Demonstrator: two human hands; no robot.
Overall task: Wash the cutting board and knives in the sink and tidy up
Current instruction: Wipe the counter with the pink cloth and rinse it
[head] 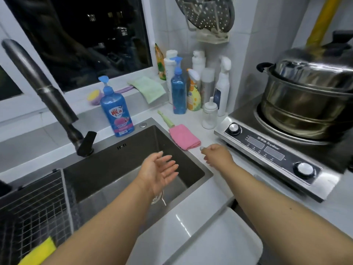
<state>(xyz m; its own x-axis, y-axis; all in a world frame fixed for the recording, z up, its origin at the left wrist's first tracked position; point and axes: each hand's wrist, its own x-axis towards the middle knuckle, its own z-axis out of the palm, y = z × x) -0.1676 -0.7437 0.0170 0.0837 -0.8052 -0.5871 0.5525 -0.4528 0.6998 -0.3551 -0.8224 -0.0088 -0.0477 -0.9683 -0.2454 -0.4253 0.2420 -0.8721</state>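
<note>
A person's left hand (159, 169) hovers over a dark steel sink (207, 174), palm up and fingers spread, holding nothing. The right hand (215, 153) reaches over the sink's right rim above the white counter (214, 190); its fingers curl downward near a folded pink cloth (184, 136), and whether they pinch something cannot be told. No cutting board or knives can be made out. A wire rack (36, 207) fills the sink's left side, with a yellow sponge (39, 252). A dark faucet (47, 92) leans in from the left beside a blue soap bottle (116, 109). An induction cooktop (275, 159) carrying a steel pot (309, 96) bounds the right.
</note>
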